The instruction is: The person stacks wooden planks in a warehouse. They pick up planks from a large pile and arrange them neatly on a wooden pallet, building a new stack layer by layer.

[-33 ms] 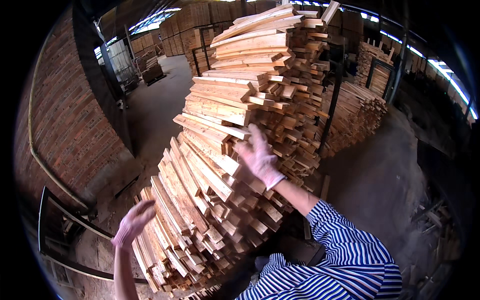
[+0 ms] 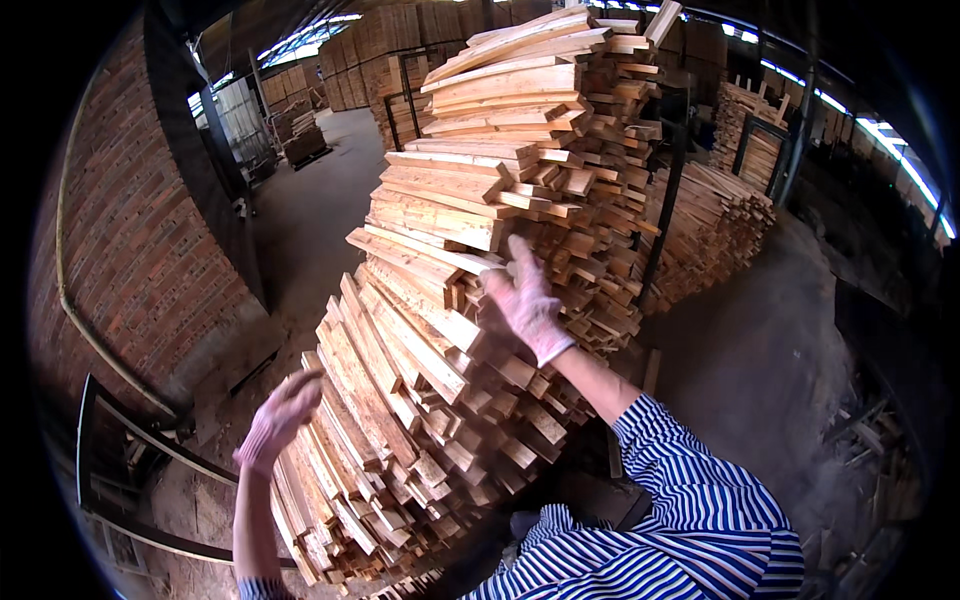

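left hand (image 2: 277,418) open on plank stack (image 2: 470,300) | right hand (image 2: 524,302) open, flat on planks

Brick wall and yard beyond
A red brick wall (image 2: 130,230) stands left; a lower heap of pale wooden slats (image 2: 715,225) lies right on grey concrete floor (image 2: 760,350)

A red brick wall (image 2: 130,240) lines the left, grey concrete floor (image 2: 320,190) runs far toward daylight under the roof.
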Motion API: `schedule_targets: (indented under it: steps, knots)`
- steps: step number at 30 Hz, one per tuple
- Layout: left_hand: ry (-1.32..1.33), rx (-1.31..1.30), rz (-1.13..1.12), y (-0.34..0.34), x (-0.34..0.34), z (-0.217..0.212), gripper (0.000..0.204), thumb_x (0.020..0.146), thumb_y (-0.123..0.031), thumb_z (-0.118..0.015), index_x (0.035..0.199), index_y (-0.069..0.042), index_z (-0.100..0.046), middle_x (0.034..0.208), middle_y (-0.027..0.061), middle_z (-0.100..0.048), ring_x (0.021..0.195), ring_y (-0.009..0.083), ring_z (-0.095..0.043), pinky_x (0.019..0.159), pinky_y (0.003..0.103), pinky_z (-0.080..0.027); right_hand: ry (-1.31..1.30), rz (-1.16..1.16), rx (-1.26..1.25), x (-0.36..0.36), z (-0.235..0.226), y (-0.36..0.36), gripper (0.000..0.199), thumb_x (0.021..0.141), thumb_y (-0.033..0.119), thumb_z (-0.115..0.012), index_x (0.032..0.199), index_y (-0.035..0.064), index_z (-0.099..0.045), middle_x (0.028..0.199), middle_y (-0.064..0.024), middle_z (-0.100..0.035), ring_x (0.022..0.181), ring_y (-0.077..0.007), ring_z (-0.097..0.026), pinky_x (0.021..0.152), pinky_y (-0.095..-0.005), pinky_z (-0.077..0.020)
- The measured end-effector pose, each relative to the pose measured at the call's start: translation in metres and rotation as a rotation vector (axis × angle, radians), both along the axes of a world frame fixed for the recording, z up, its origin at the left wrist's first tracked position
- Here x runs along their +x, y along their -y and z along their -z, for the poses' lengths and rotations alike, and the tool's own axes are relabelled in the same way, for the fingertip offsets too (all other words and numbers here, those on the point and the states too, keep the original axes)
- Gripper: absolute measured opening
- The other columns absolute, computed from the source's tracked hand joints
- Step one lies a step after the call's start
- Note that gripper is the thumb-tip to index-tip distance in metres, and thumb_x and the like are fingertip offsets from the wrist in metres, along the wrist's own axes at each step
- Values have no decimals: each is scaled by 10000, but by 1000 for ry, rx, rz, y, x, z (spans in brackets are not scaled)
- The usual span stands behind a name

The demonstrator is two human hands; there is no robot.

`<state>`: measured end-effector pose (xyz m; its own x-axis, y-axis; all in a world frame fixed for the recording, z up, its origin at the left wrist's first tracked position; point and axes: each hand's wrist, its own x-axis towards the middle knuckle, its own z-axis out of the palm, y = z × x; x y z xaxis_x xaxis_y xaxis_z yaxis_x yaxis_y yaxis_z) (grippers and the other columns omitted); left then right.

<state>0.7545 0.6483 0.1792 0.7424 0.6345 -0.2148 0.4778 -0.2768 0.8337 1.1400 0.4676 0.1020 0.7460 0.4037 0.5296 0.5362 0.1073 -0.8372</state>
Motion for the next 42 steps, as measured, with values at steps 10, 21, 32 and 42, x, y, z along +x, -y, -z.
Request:
schedule_targets:
  steps: [10, 21, 32, 42]
  knots:
    - [401, -703, -90, -84, 347, 74, 1427, 664, -887, -659, 1619, -113, 66, 1590, 344, -5, 1453, 510, -124, 1072, 764, -172, -461, -167, 400, 28, 2, -46, 553, 1014, 367, -534, 1519, 173, -422, 1303, -184, -614, 866, -183, -616, 634, -269, -523]
    - [695, -609, -205, -177, 237, 141, 711, 883, -639, -664, 1293, -60, -619, 1132, 158, -704, 898, 283, -722, 765, 454, -616, 469, -602, -993, -96, -32, -101, 593, 1000, 199, -599, 1542, 122, -372, 1444, -159, -522, 1236, -232, -588, 990, -294, -565]
    - [775, -1228, -29, -151, 246, 191, 833, 840, -664, -677, 1294, 28, -580, 1202, 221, -670, 1082, 390, -656, 982, 494, -534, 357, -134, -1095, -70, 28, -210, 823, 845, 711, -542, 1322, 42, -489, 1245, -309, -543, 1066, -464, -563, 718, -564, -461]
    - [903, -1214, -304, -148, 256, 238, 570, 892, -426, -748, 1294, -45, -614, 1224, 189, -687, 1138, 361, -668, 995, 548, -547, 496, 91, -1402, -35, 17, -150, 668, 954, 598, -525, 1411, 120, -435, 1211, -167, -618, 1120, -288, -591, 876, -497, -482]
